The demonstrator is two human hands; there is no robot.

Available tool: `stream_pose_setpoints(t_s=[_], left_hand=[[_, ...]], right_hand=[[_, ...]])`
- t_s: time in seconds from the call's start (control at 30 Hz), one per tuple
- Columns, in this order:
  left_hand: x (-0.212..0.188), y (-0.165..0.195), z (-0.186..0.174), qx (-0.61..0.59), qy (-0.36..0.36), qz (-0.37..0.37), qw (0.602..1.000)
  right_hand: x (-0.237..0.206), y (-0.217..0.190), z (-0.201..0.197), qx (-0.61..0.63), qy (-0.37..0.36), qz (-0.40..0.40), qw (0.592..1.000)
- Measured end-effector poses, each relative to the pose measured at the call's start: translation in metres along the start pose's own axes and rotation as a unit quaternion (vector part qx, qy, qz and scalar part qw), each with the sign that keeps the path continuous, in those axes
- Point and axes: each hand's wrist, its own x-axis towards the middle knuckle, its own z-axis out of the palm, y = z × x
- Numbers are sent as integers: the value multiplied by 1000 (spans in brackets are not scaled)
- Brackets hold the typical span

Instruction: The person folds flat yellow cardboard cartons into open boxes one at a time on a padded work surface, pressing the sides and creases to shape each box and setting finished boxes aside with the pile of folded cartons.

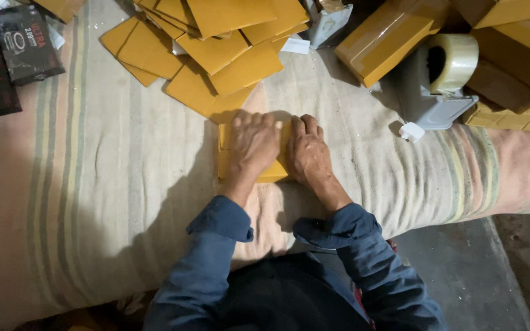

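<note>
Fingers: both sets extended flat, palms down, pressing, not curled round anything. Left hand (254, 142) lies across the top of a small yellow packet (271, 173), covering most of it. Right hand (308, 153) sits at the packet's right edge, fingertips w/ the left's along its far side; the two hands touch or nearly touch, cannot tell which.

Packet: flat on a striped cloth (93, 184), approx. centre of view, just in front of the person's body. Only its left and near edges show.

Sleeves: dark blue, cuffs pushed back above the wrists.

Beyond the fingertips: loose pile of yellow envelopes (216, 43), overlapping, nearest one almost touching the packet's far edge.

Right of the hands: grey tape dispenser (433, 92) w/ roll of clear tape, near but apart. Small white piece (411, 132) just beside its base. Behind it, brown cartons (387, 37), taped.

Far left, top corner: black glossy packs (7, 61), well apart from the hands.

Lower right: bare grey floor (461, 270).
</note>
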Motion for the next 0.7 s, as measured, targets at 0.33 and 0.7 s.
stream_pose_setpoints(t_s=[0.33,0.7], left_hand=[[-12,-31,-22,-37,10,-89,995],[-10,-49,-21,-32,-24,-125,991]], right_hand=[[41,-23,29,-122,27,-204,971],[57,18,32,-154,-36,-126,979]])
